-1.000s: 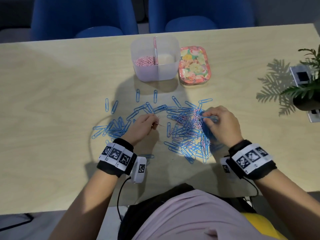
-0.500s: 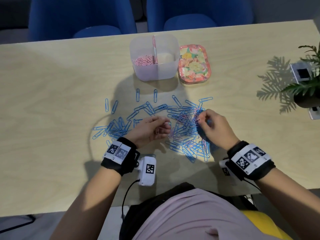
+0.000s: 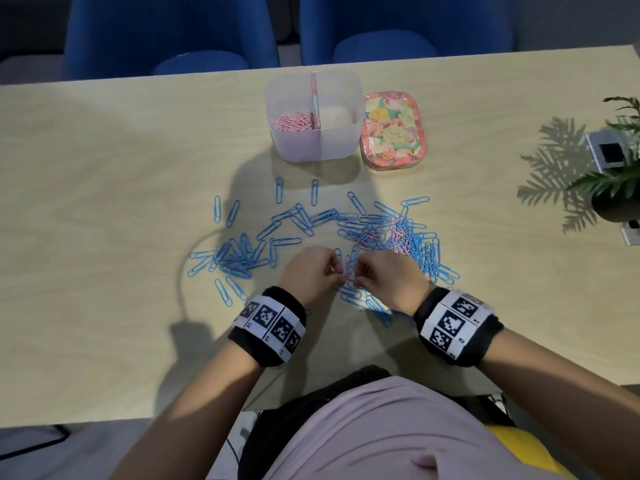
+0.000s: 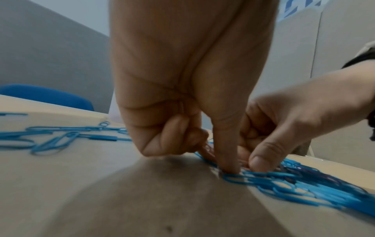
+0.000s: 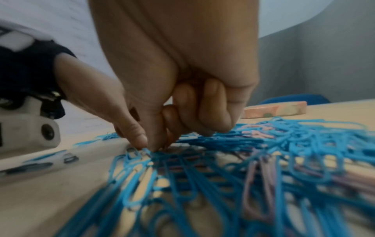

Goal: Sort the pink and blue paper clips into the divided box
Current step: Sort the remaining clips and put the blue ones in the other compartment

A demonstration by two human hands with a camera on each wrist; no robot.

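Note:
Blue paper clips (image 3: pixel 349 216) lie scattered over the wooden table (image 3: pixel 104 202), with a few pink paper clips (image 3: pixel 398 233) mixed into the right-hand heap. The clear divided box (image 3: pixel 273 98) stands at the back; its left compartment holds pink clips (image 3: pixel 294 121). My two hands meet at the heap's near edge, fingers curled. My left hand (image 3: pixel 334 271) pinches pink clips; in the left wrist view its fingertips (image 4: pixel 229 168) press down among blue clips. My right hand (image 3: pixel 358 277) pinches a clip at the heap's edge (image 5: pixel 156 146); that clip's colour is unclear.
A flowered tin lid (image 3: pixel 393 129) lies right of the box. A potted plant (image 3: pixel 620 188) and a wall socket stand at the table's right edge. Two blue chairs (image 3: pixel 166 32) are behind the table. The table's near edge is close under my wrists.
Both hands have come together at the near side of the heap: the left moved right, the right moved left and toward me. Their fingers now work at the same spot.

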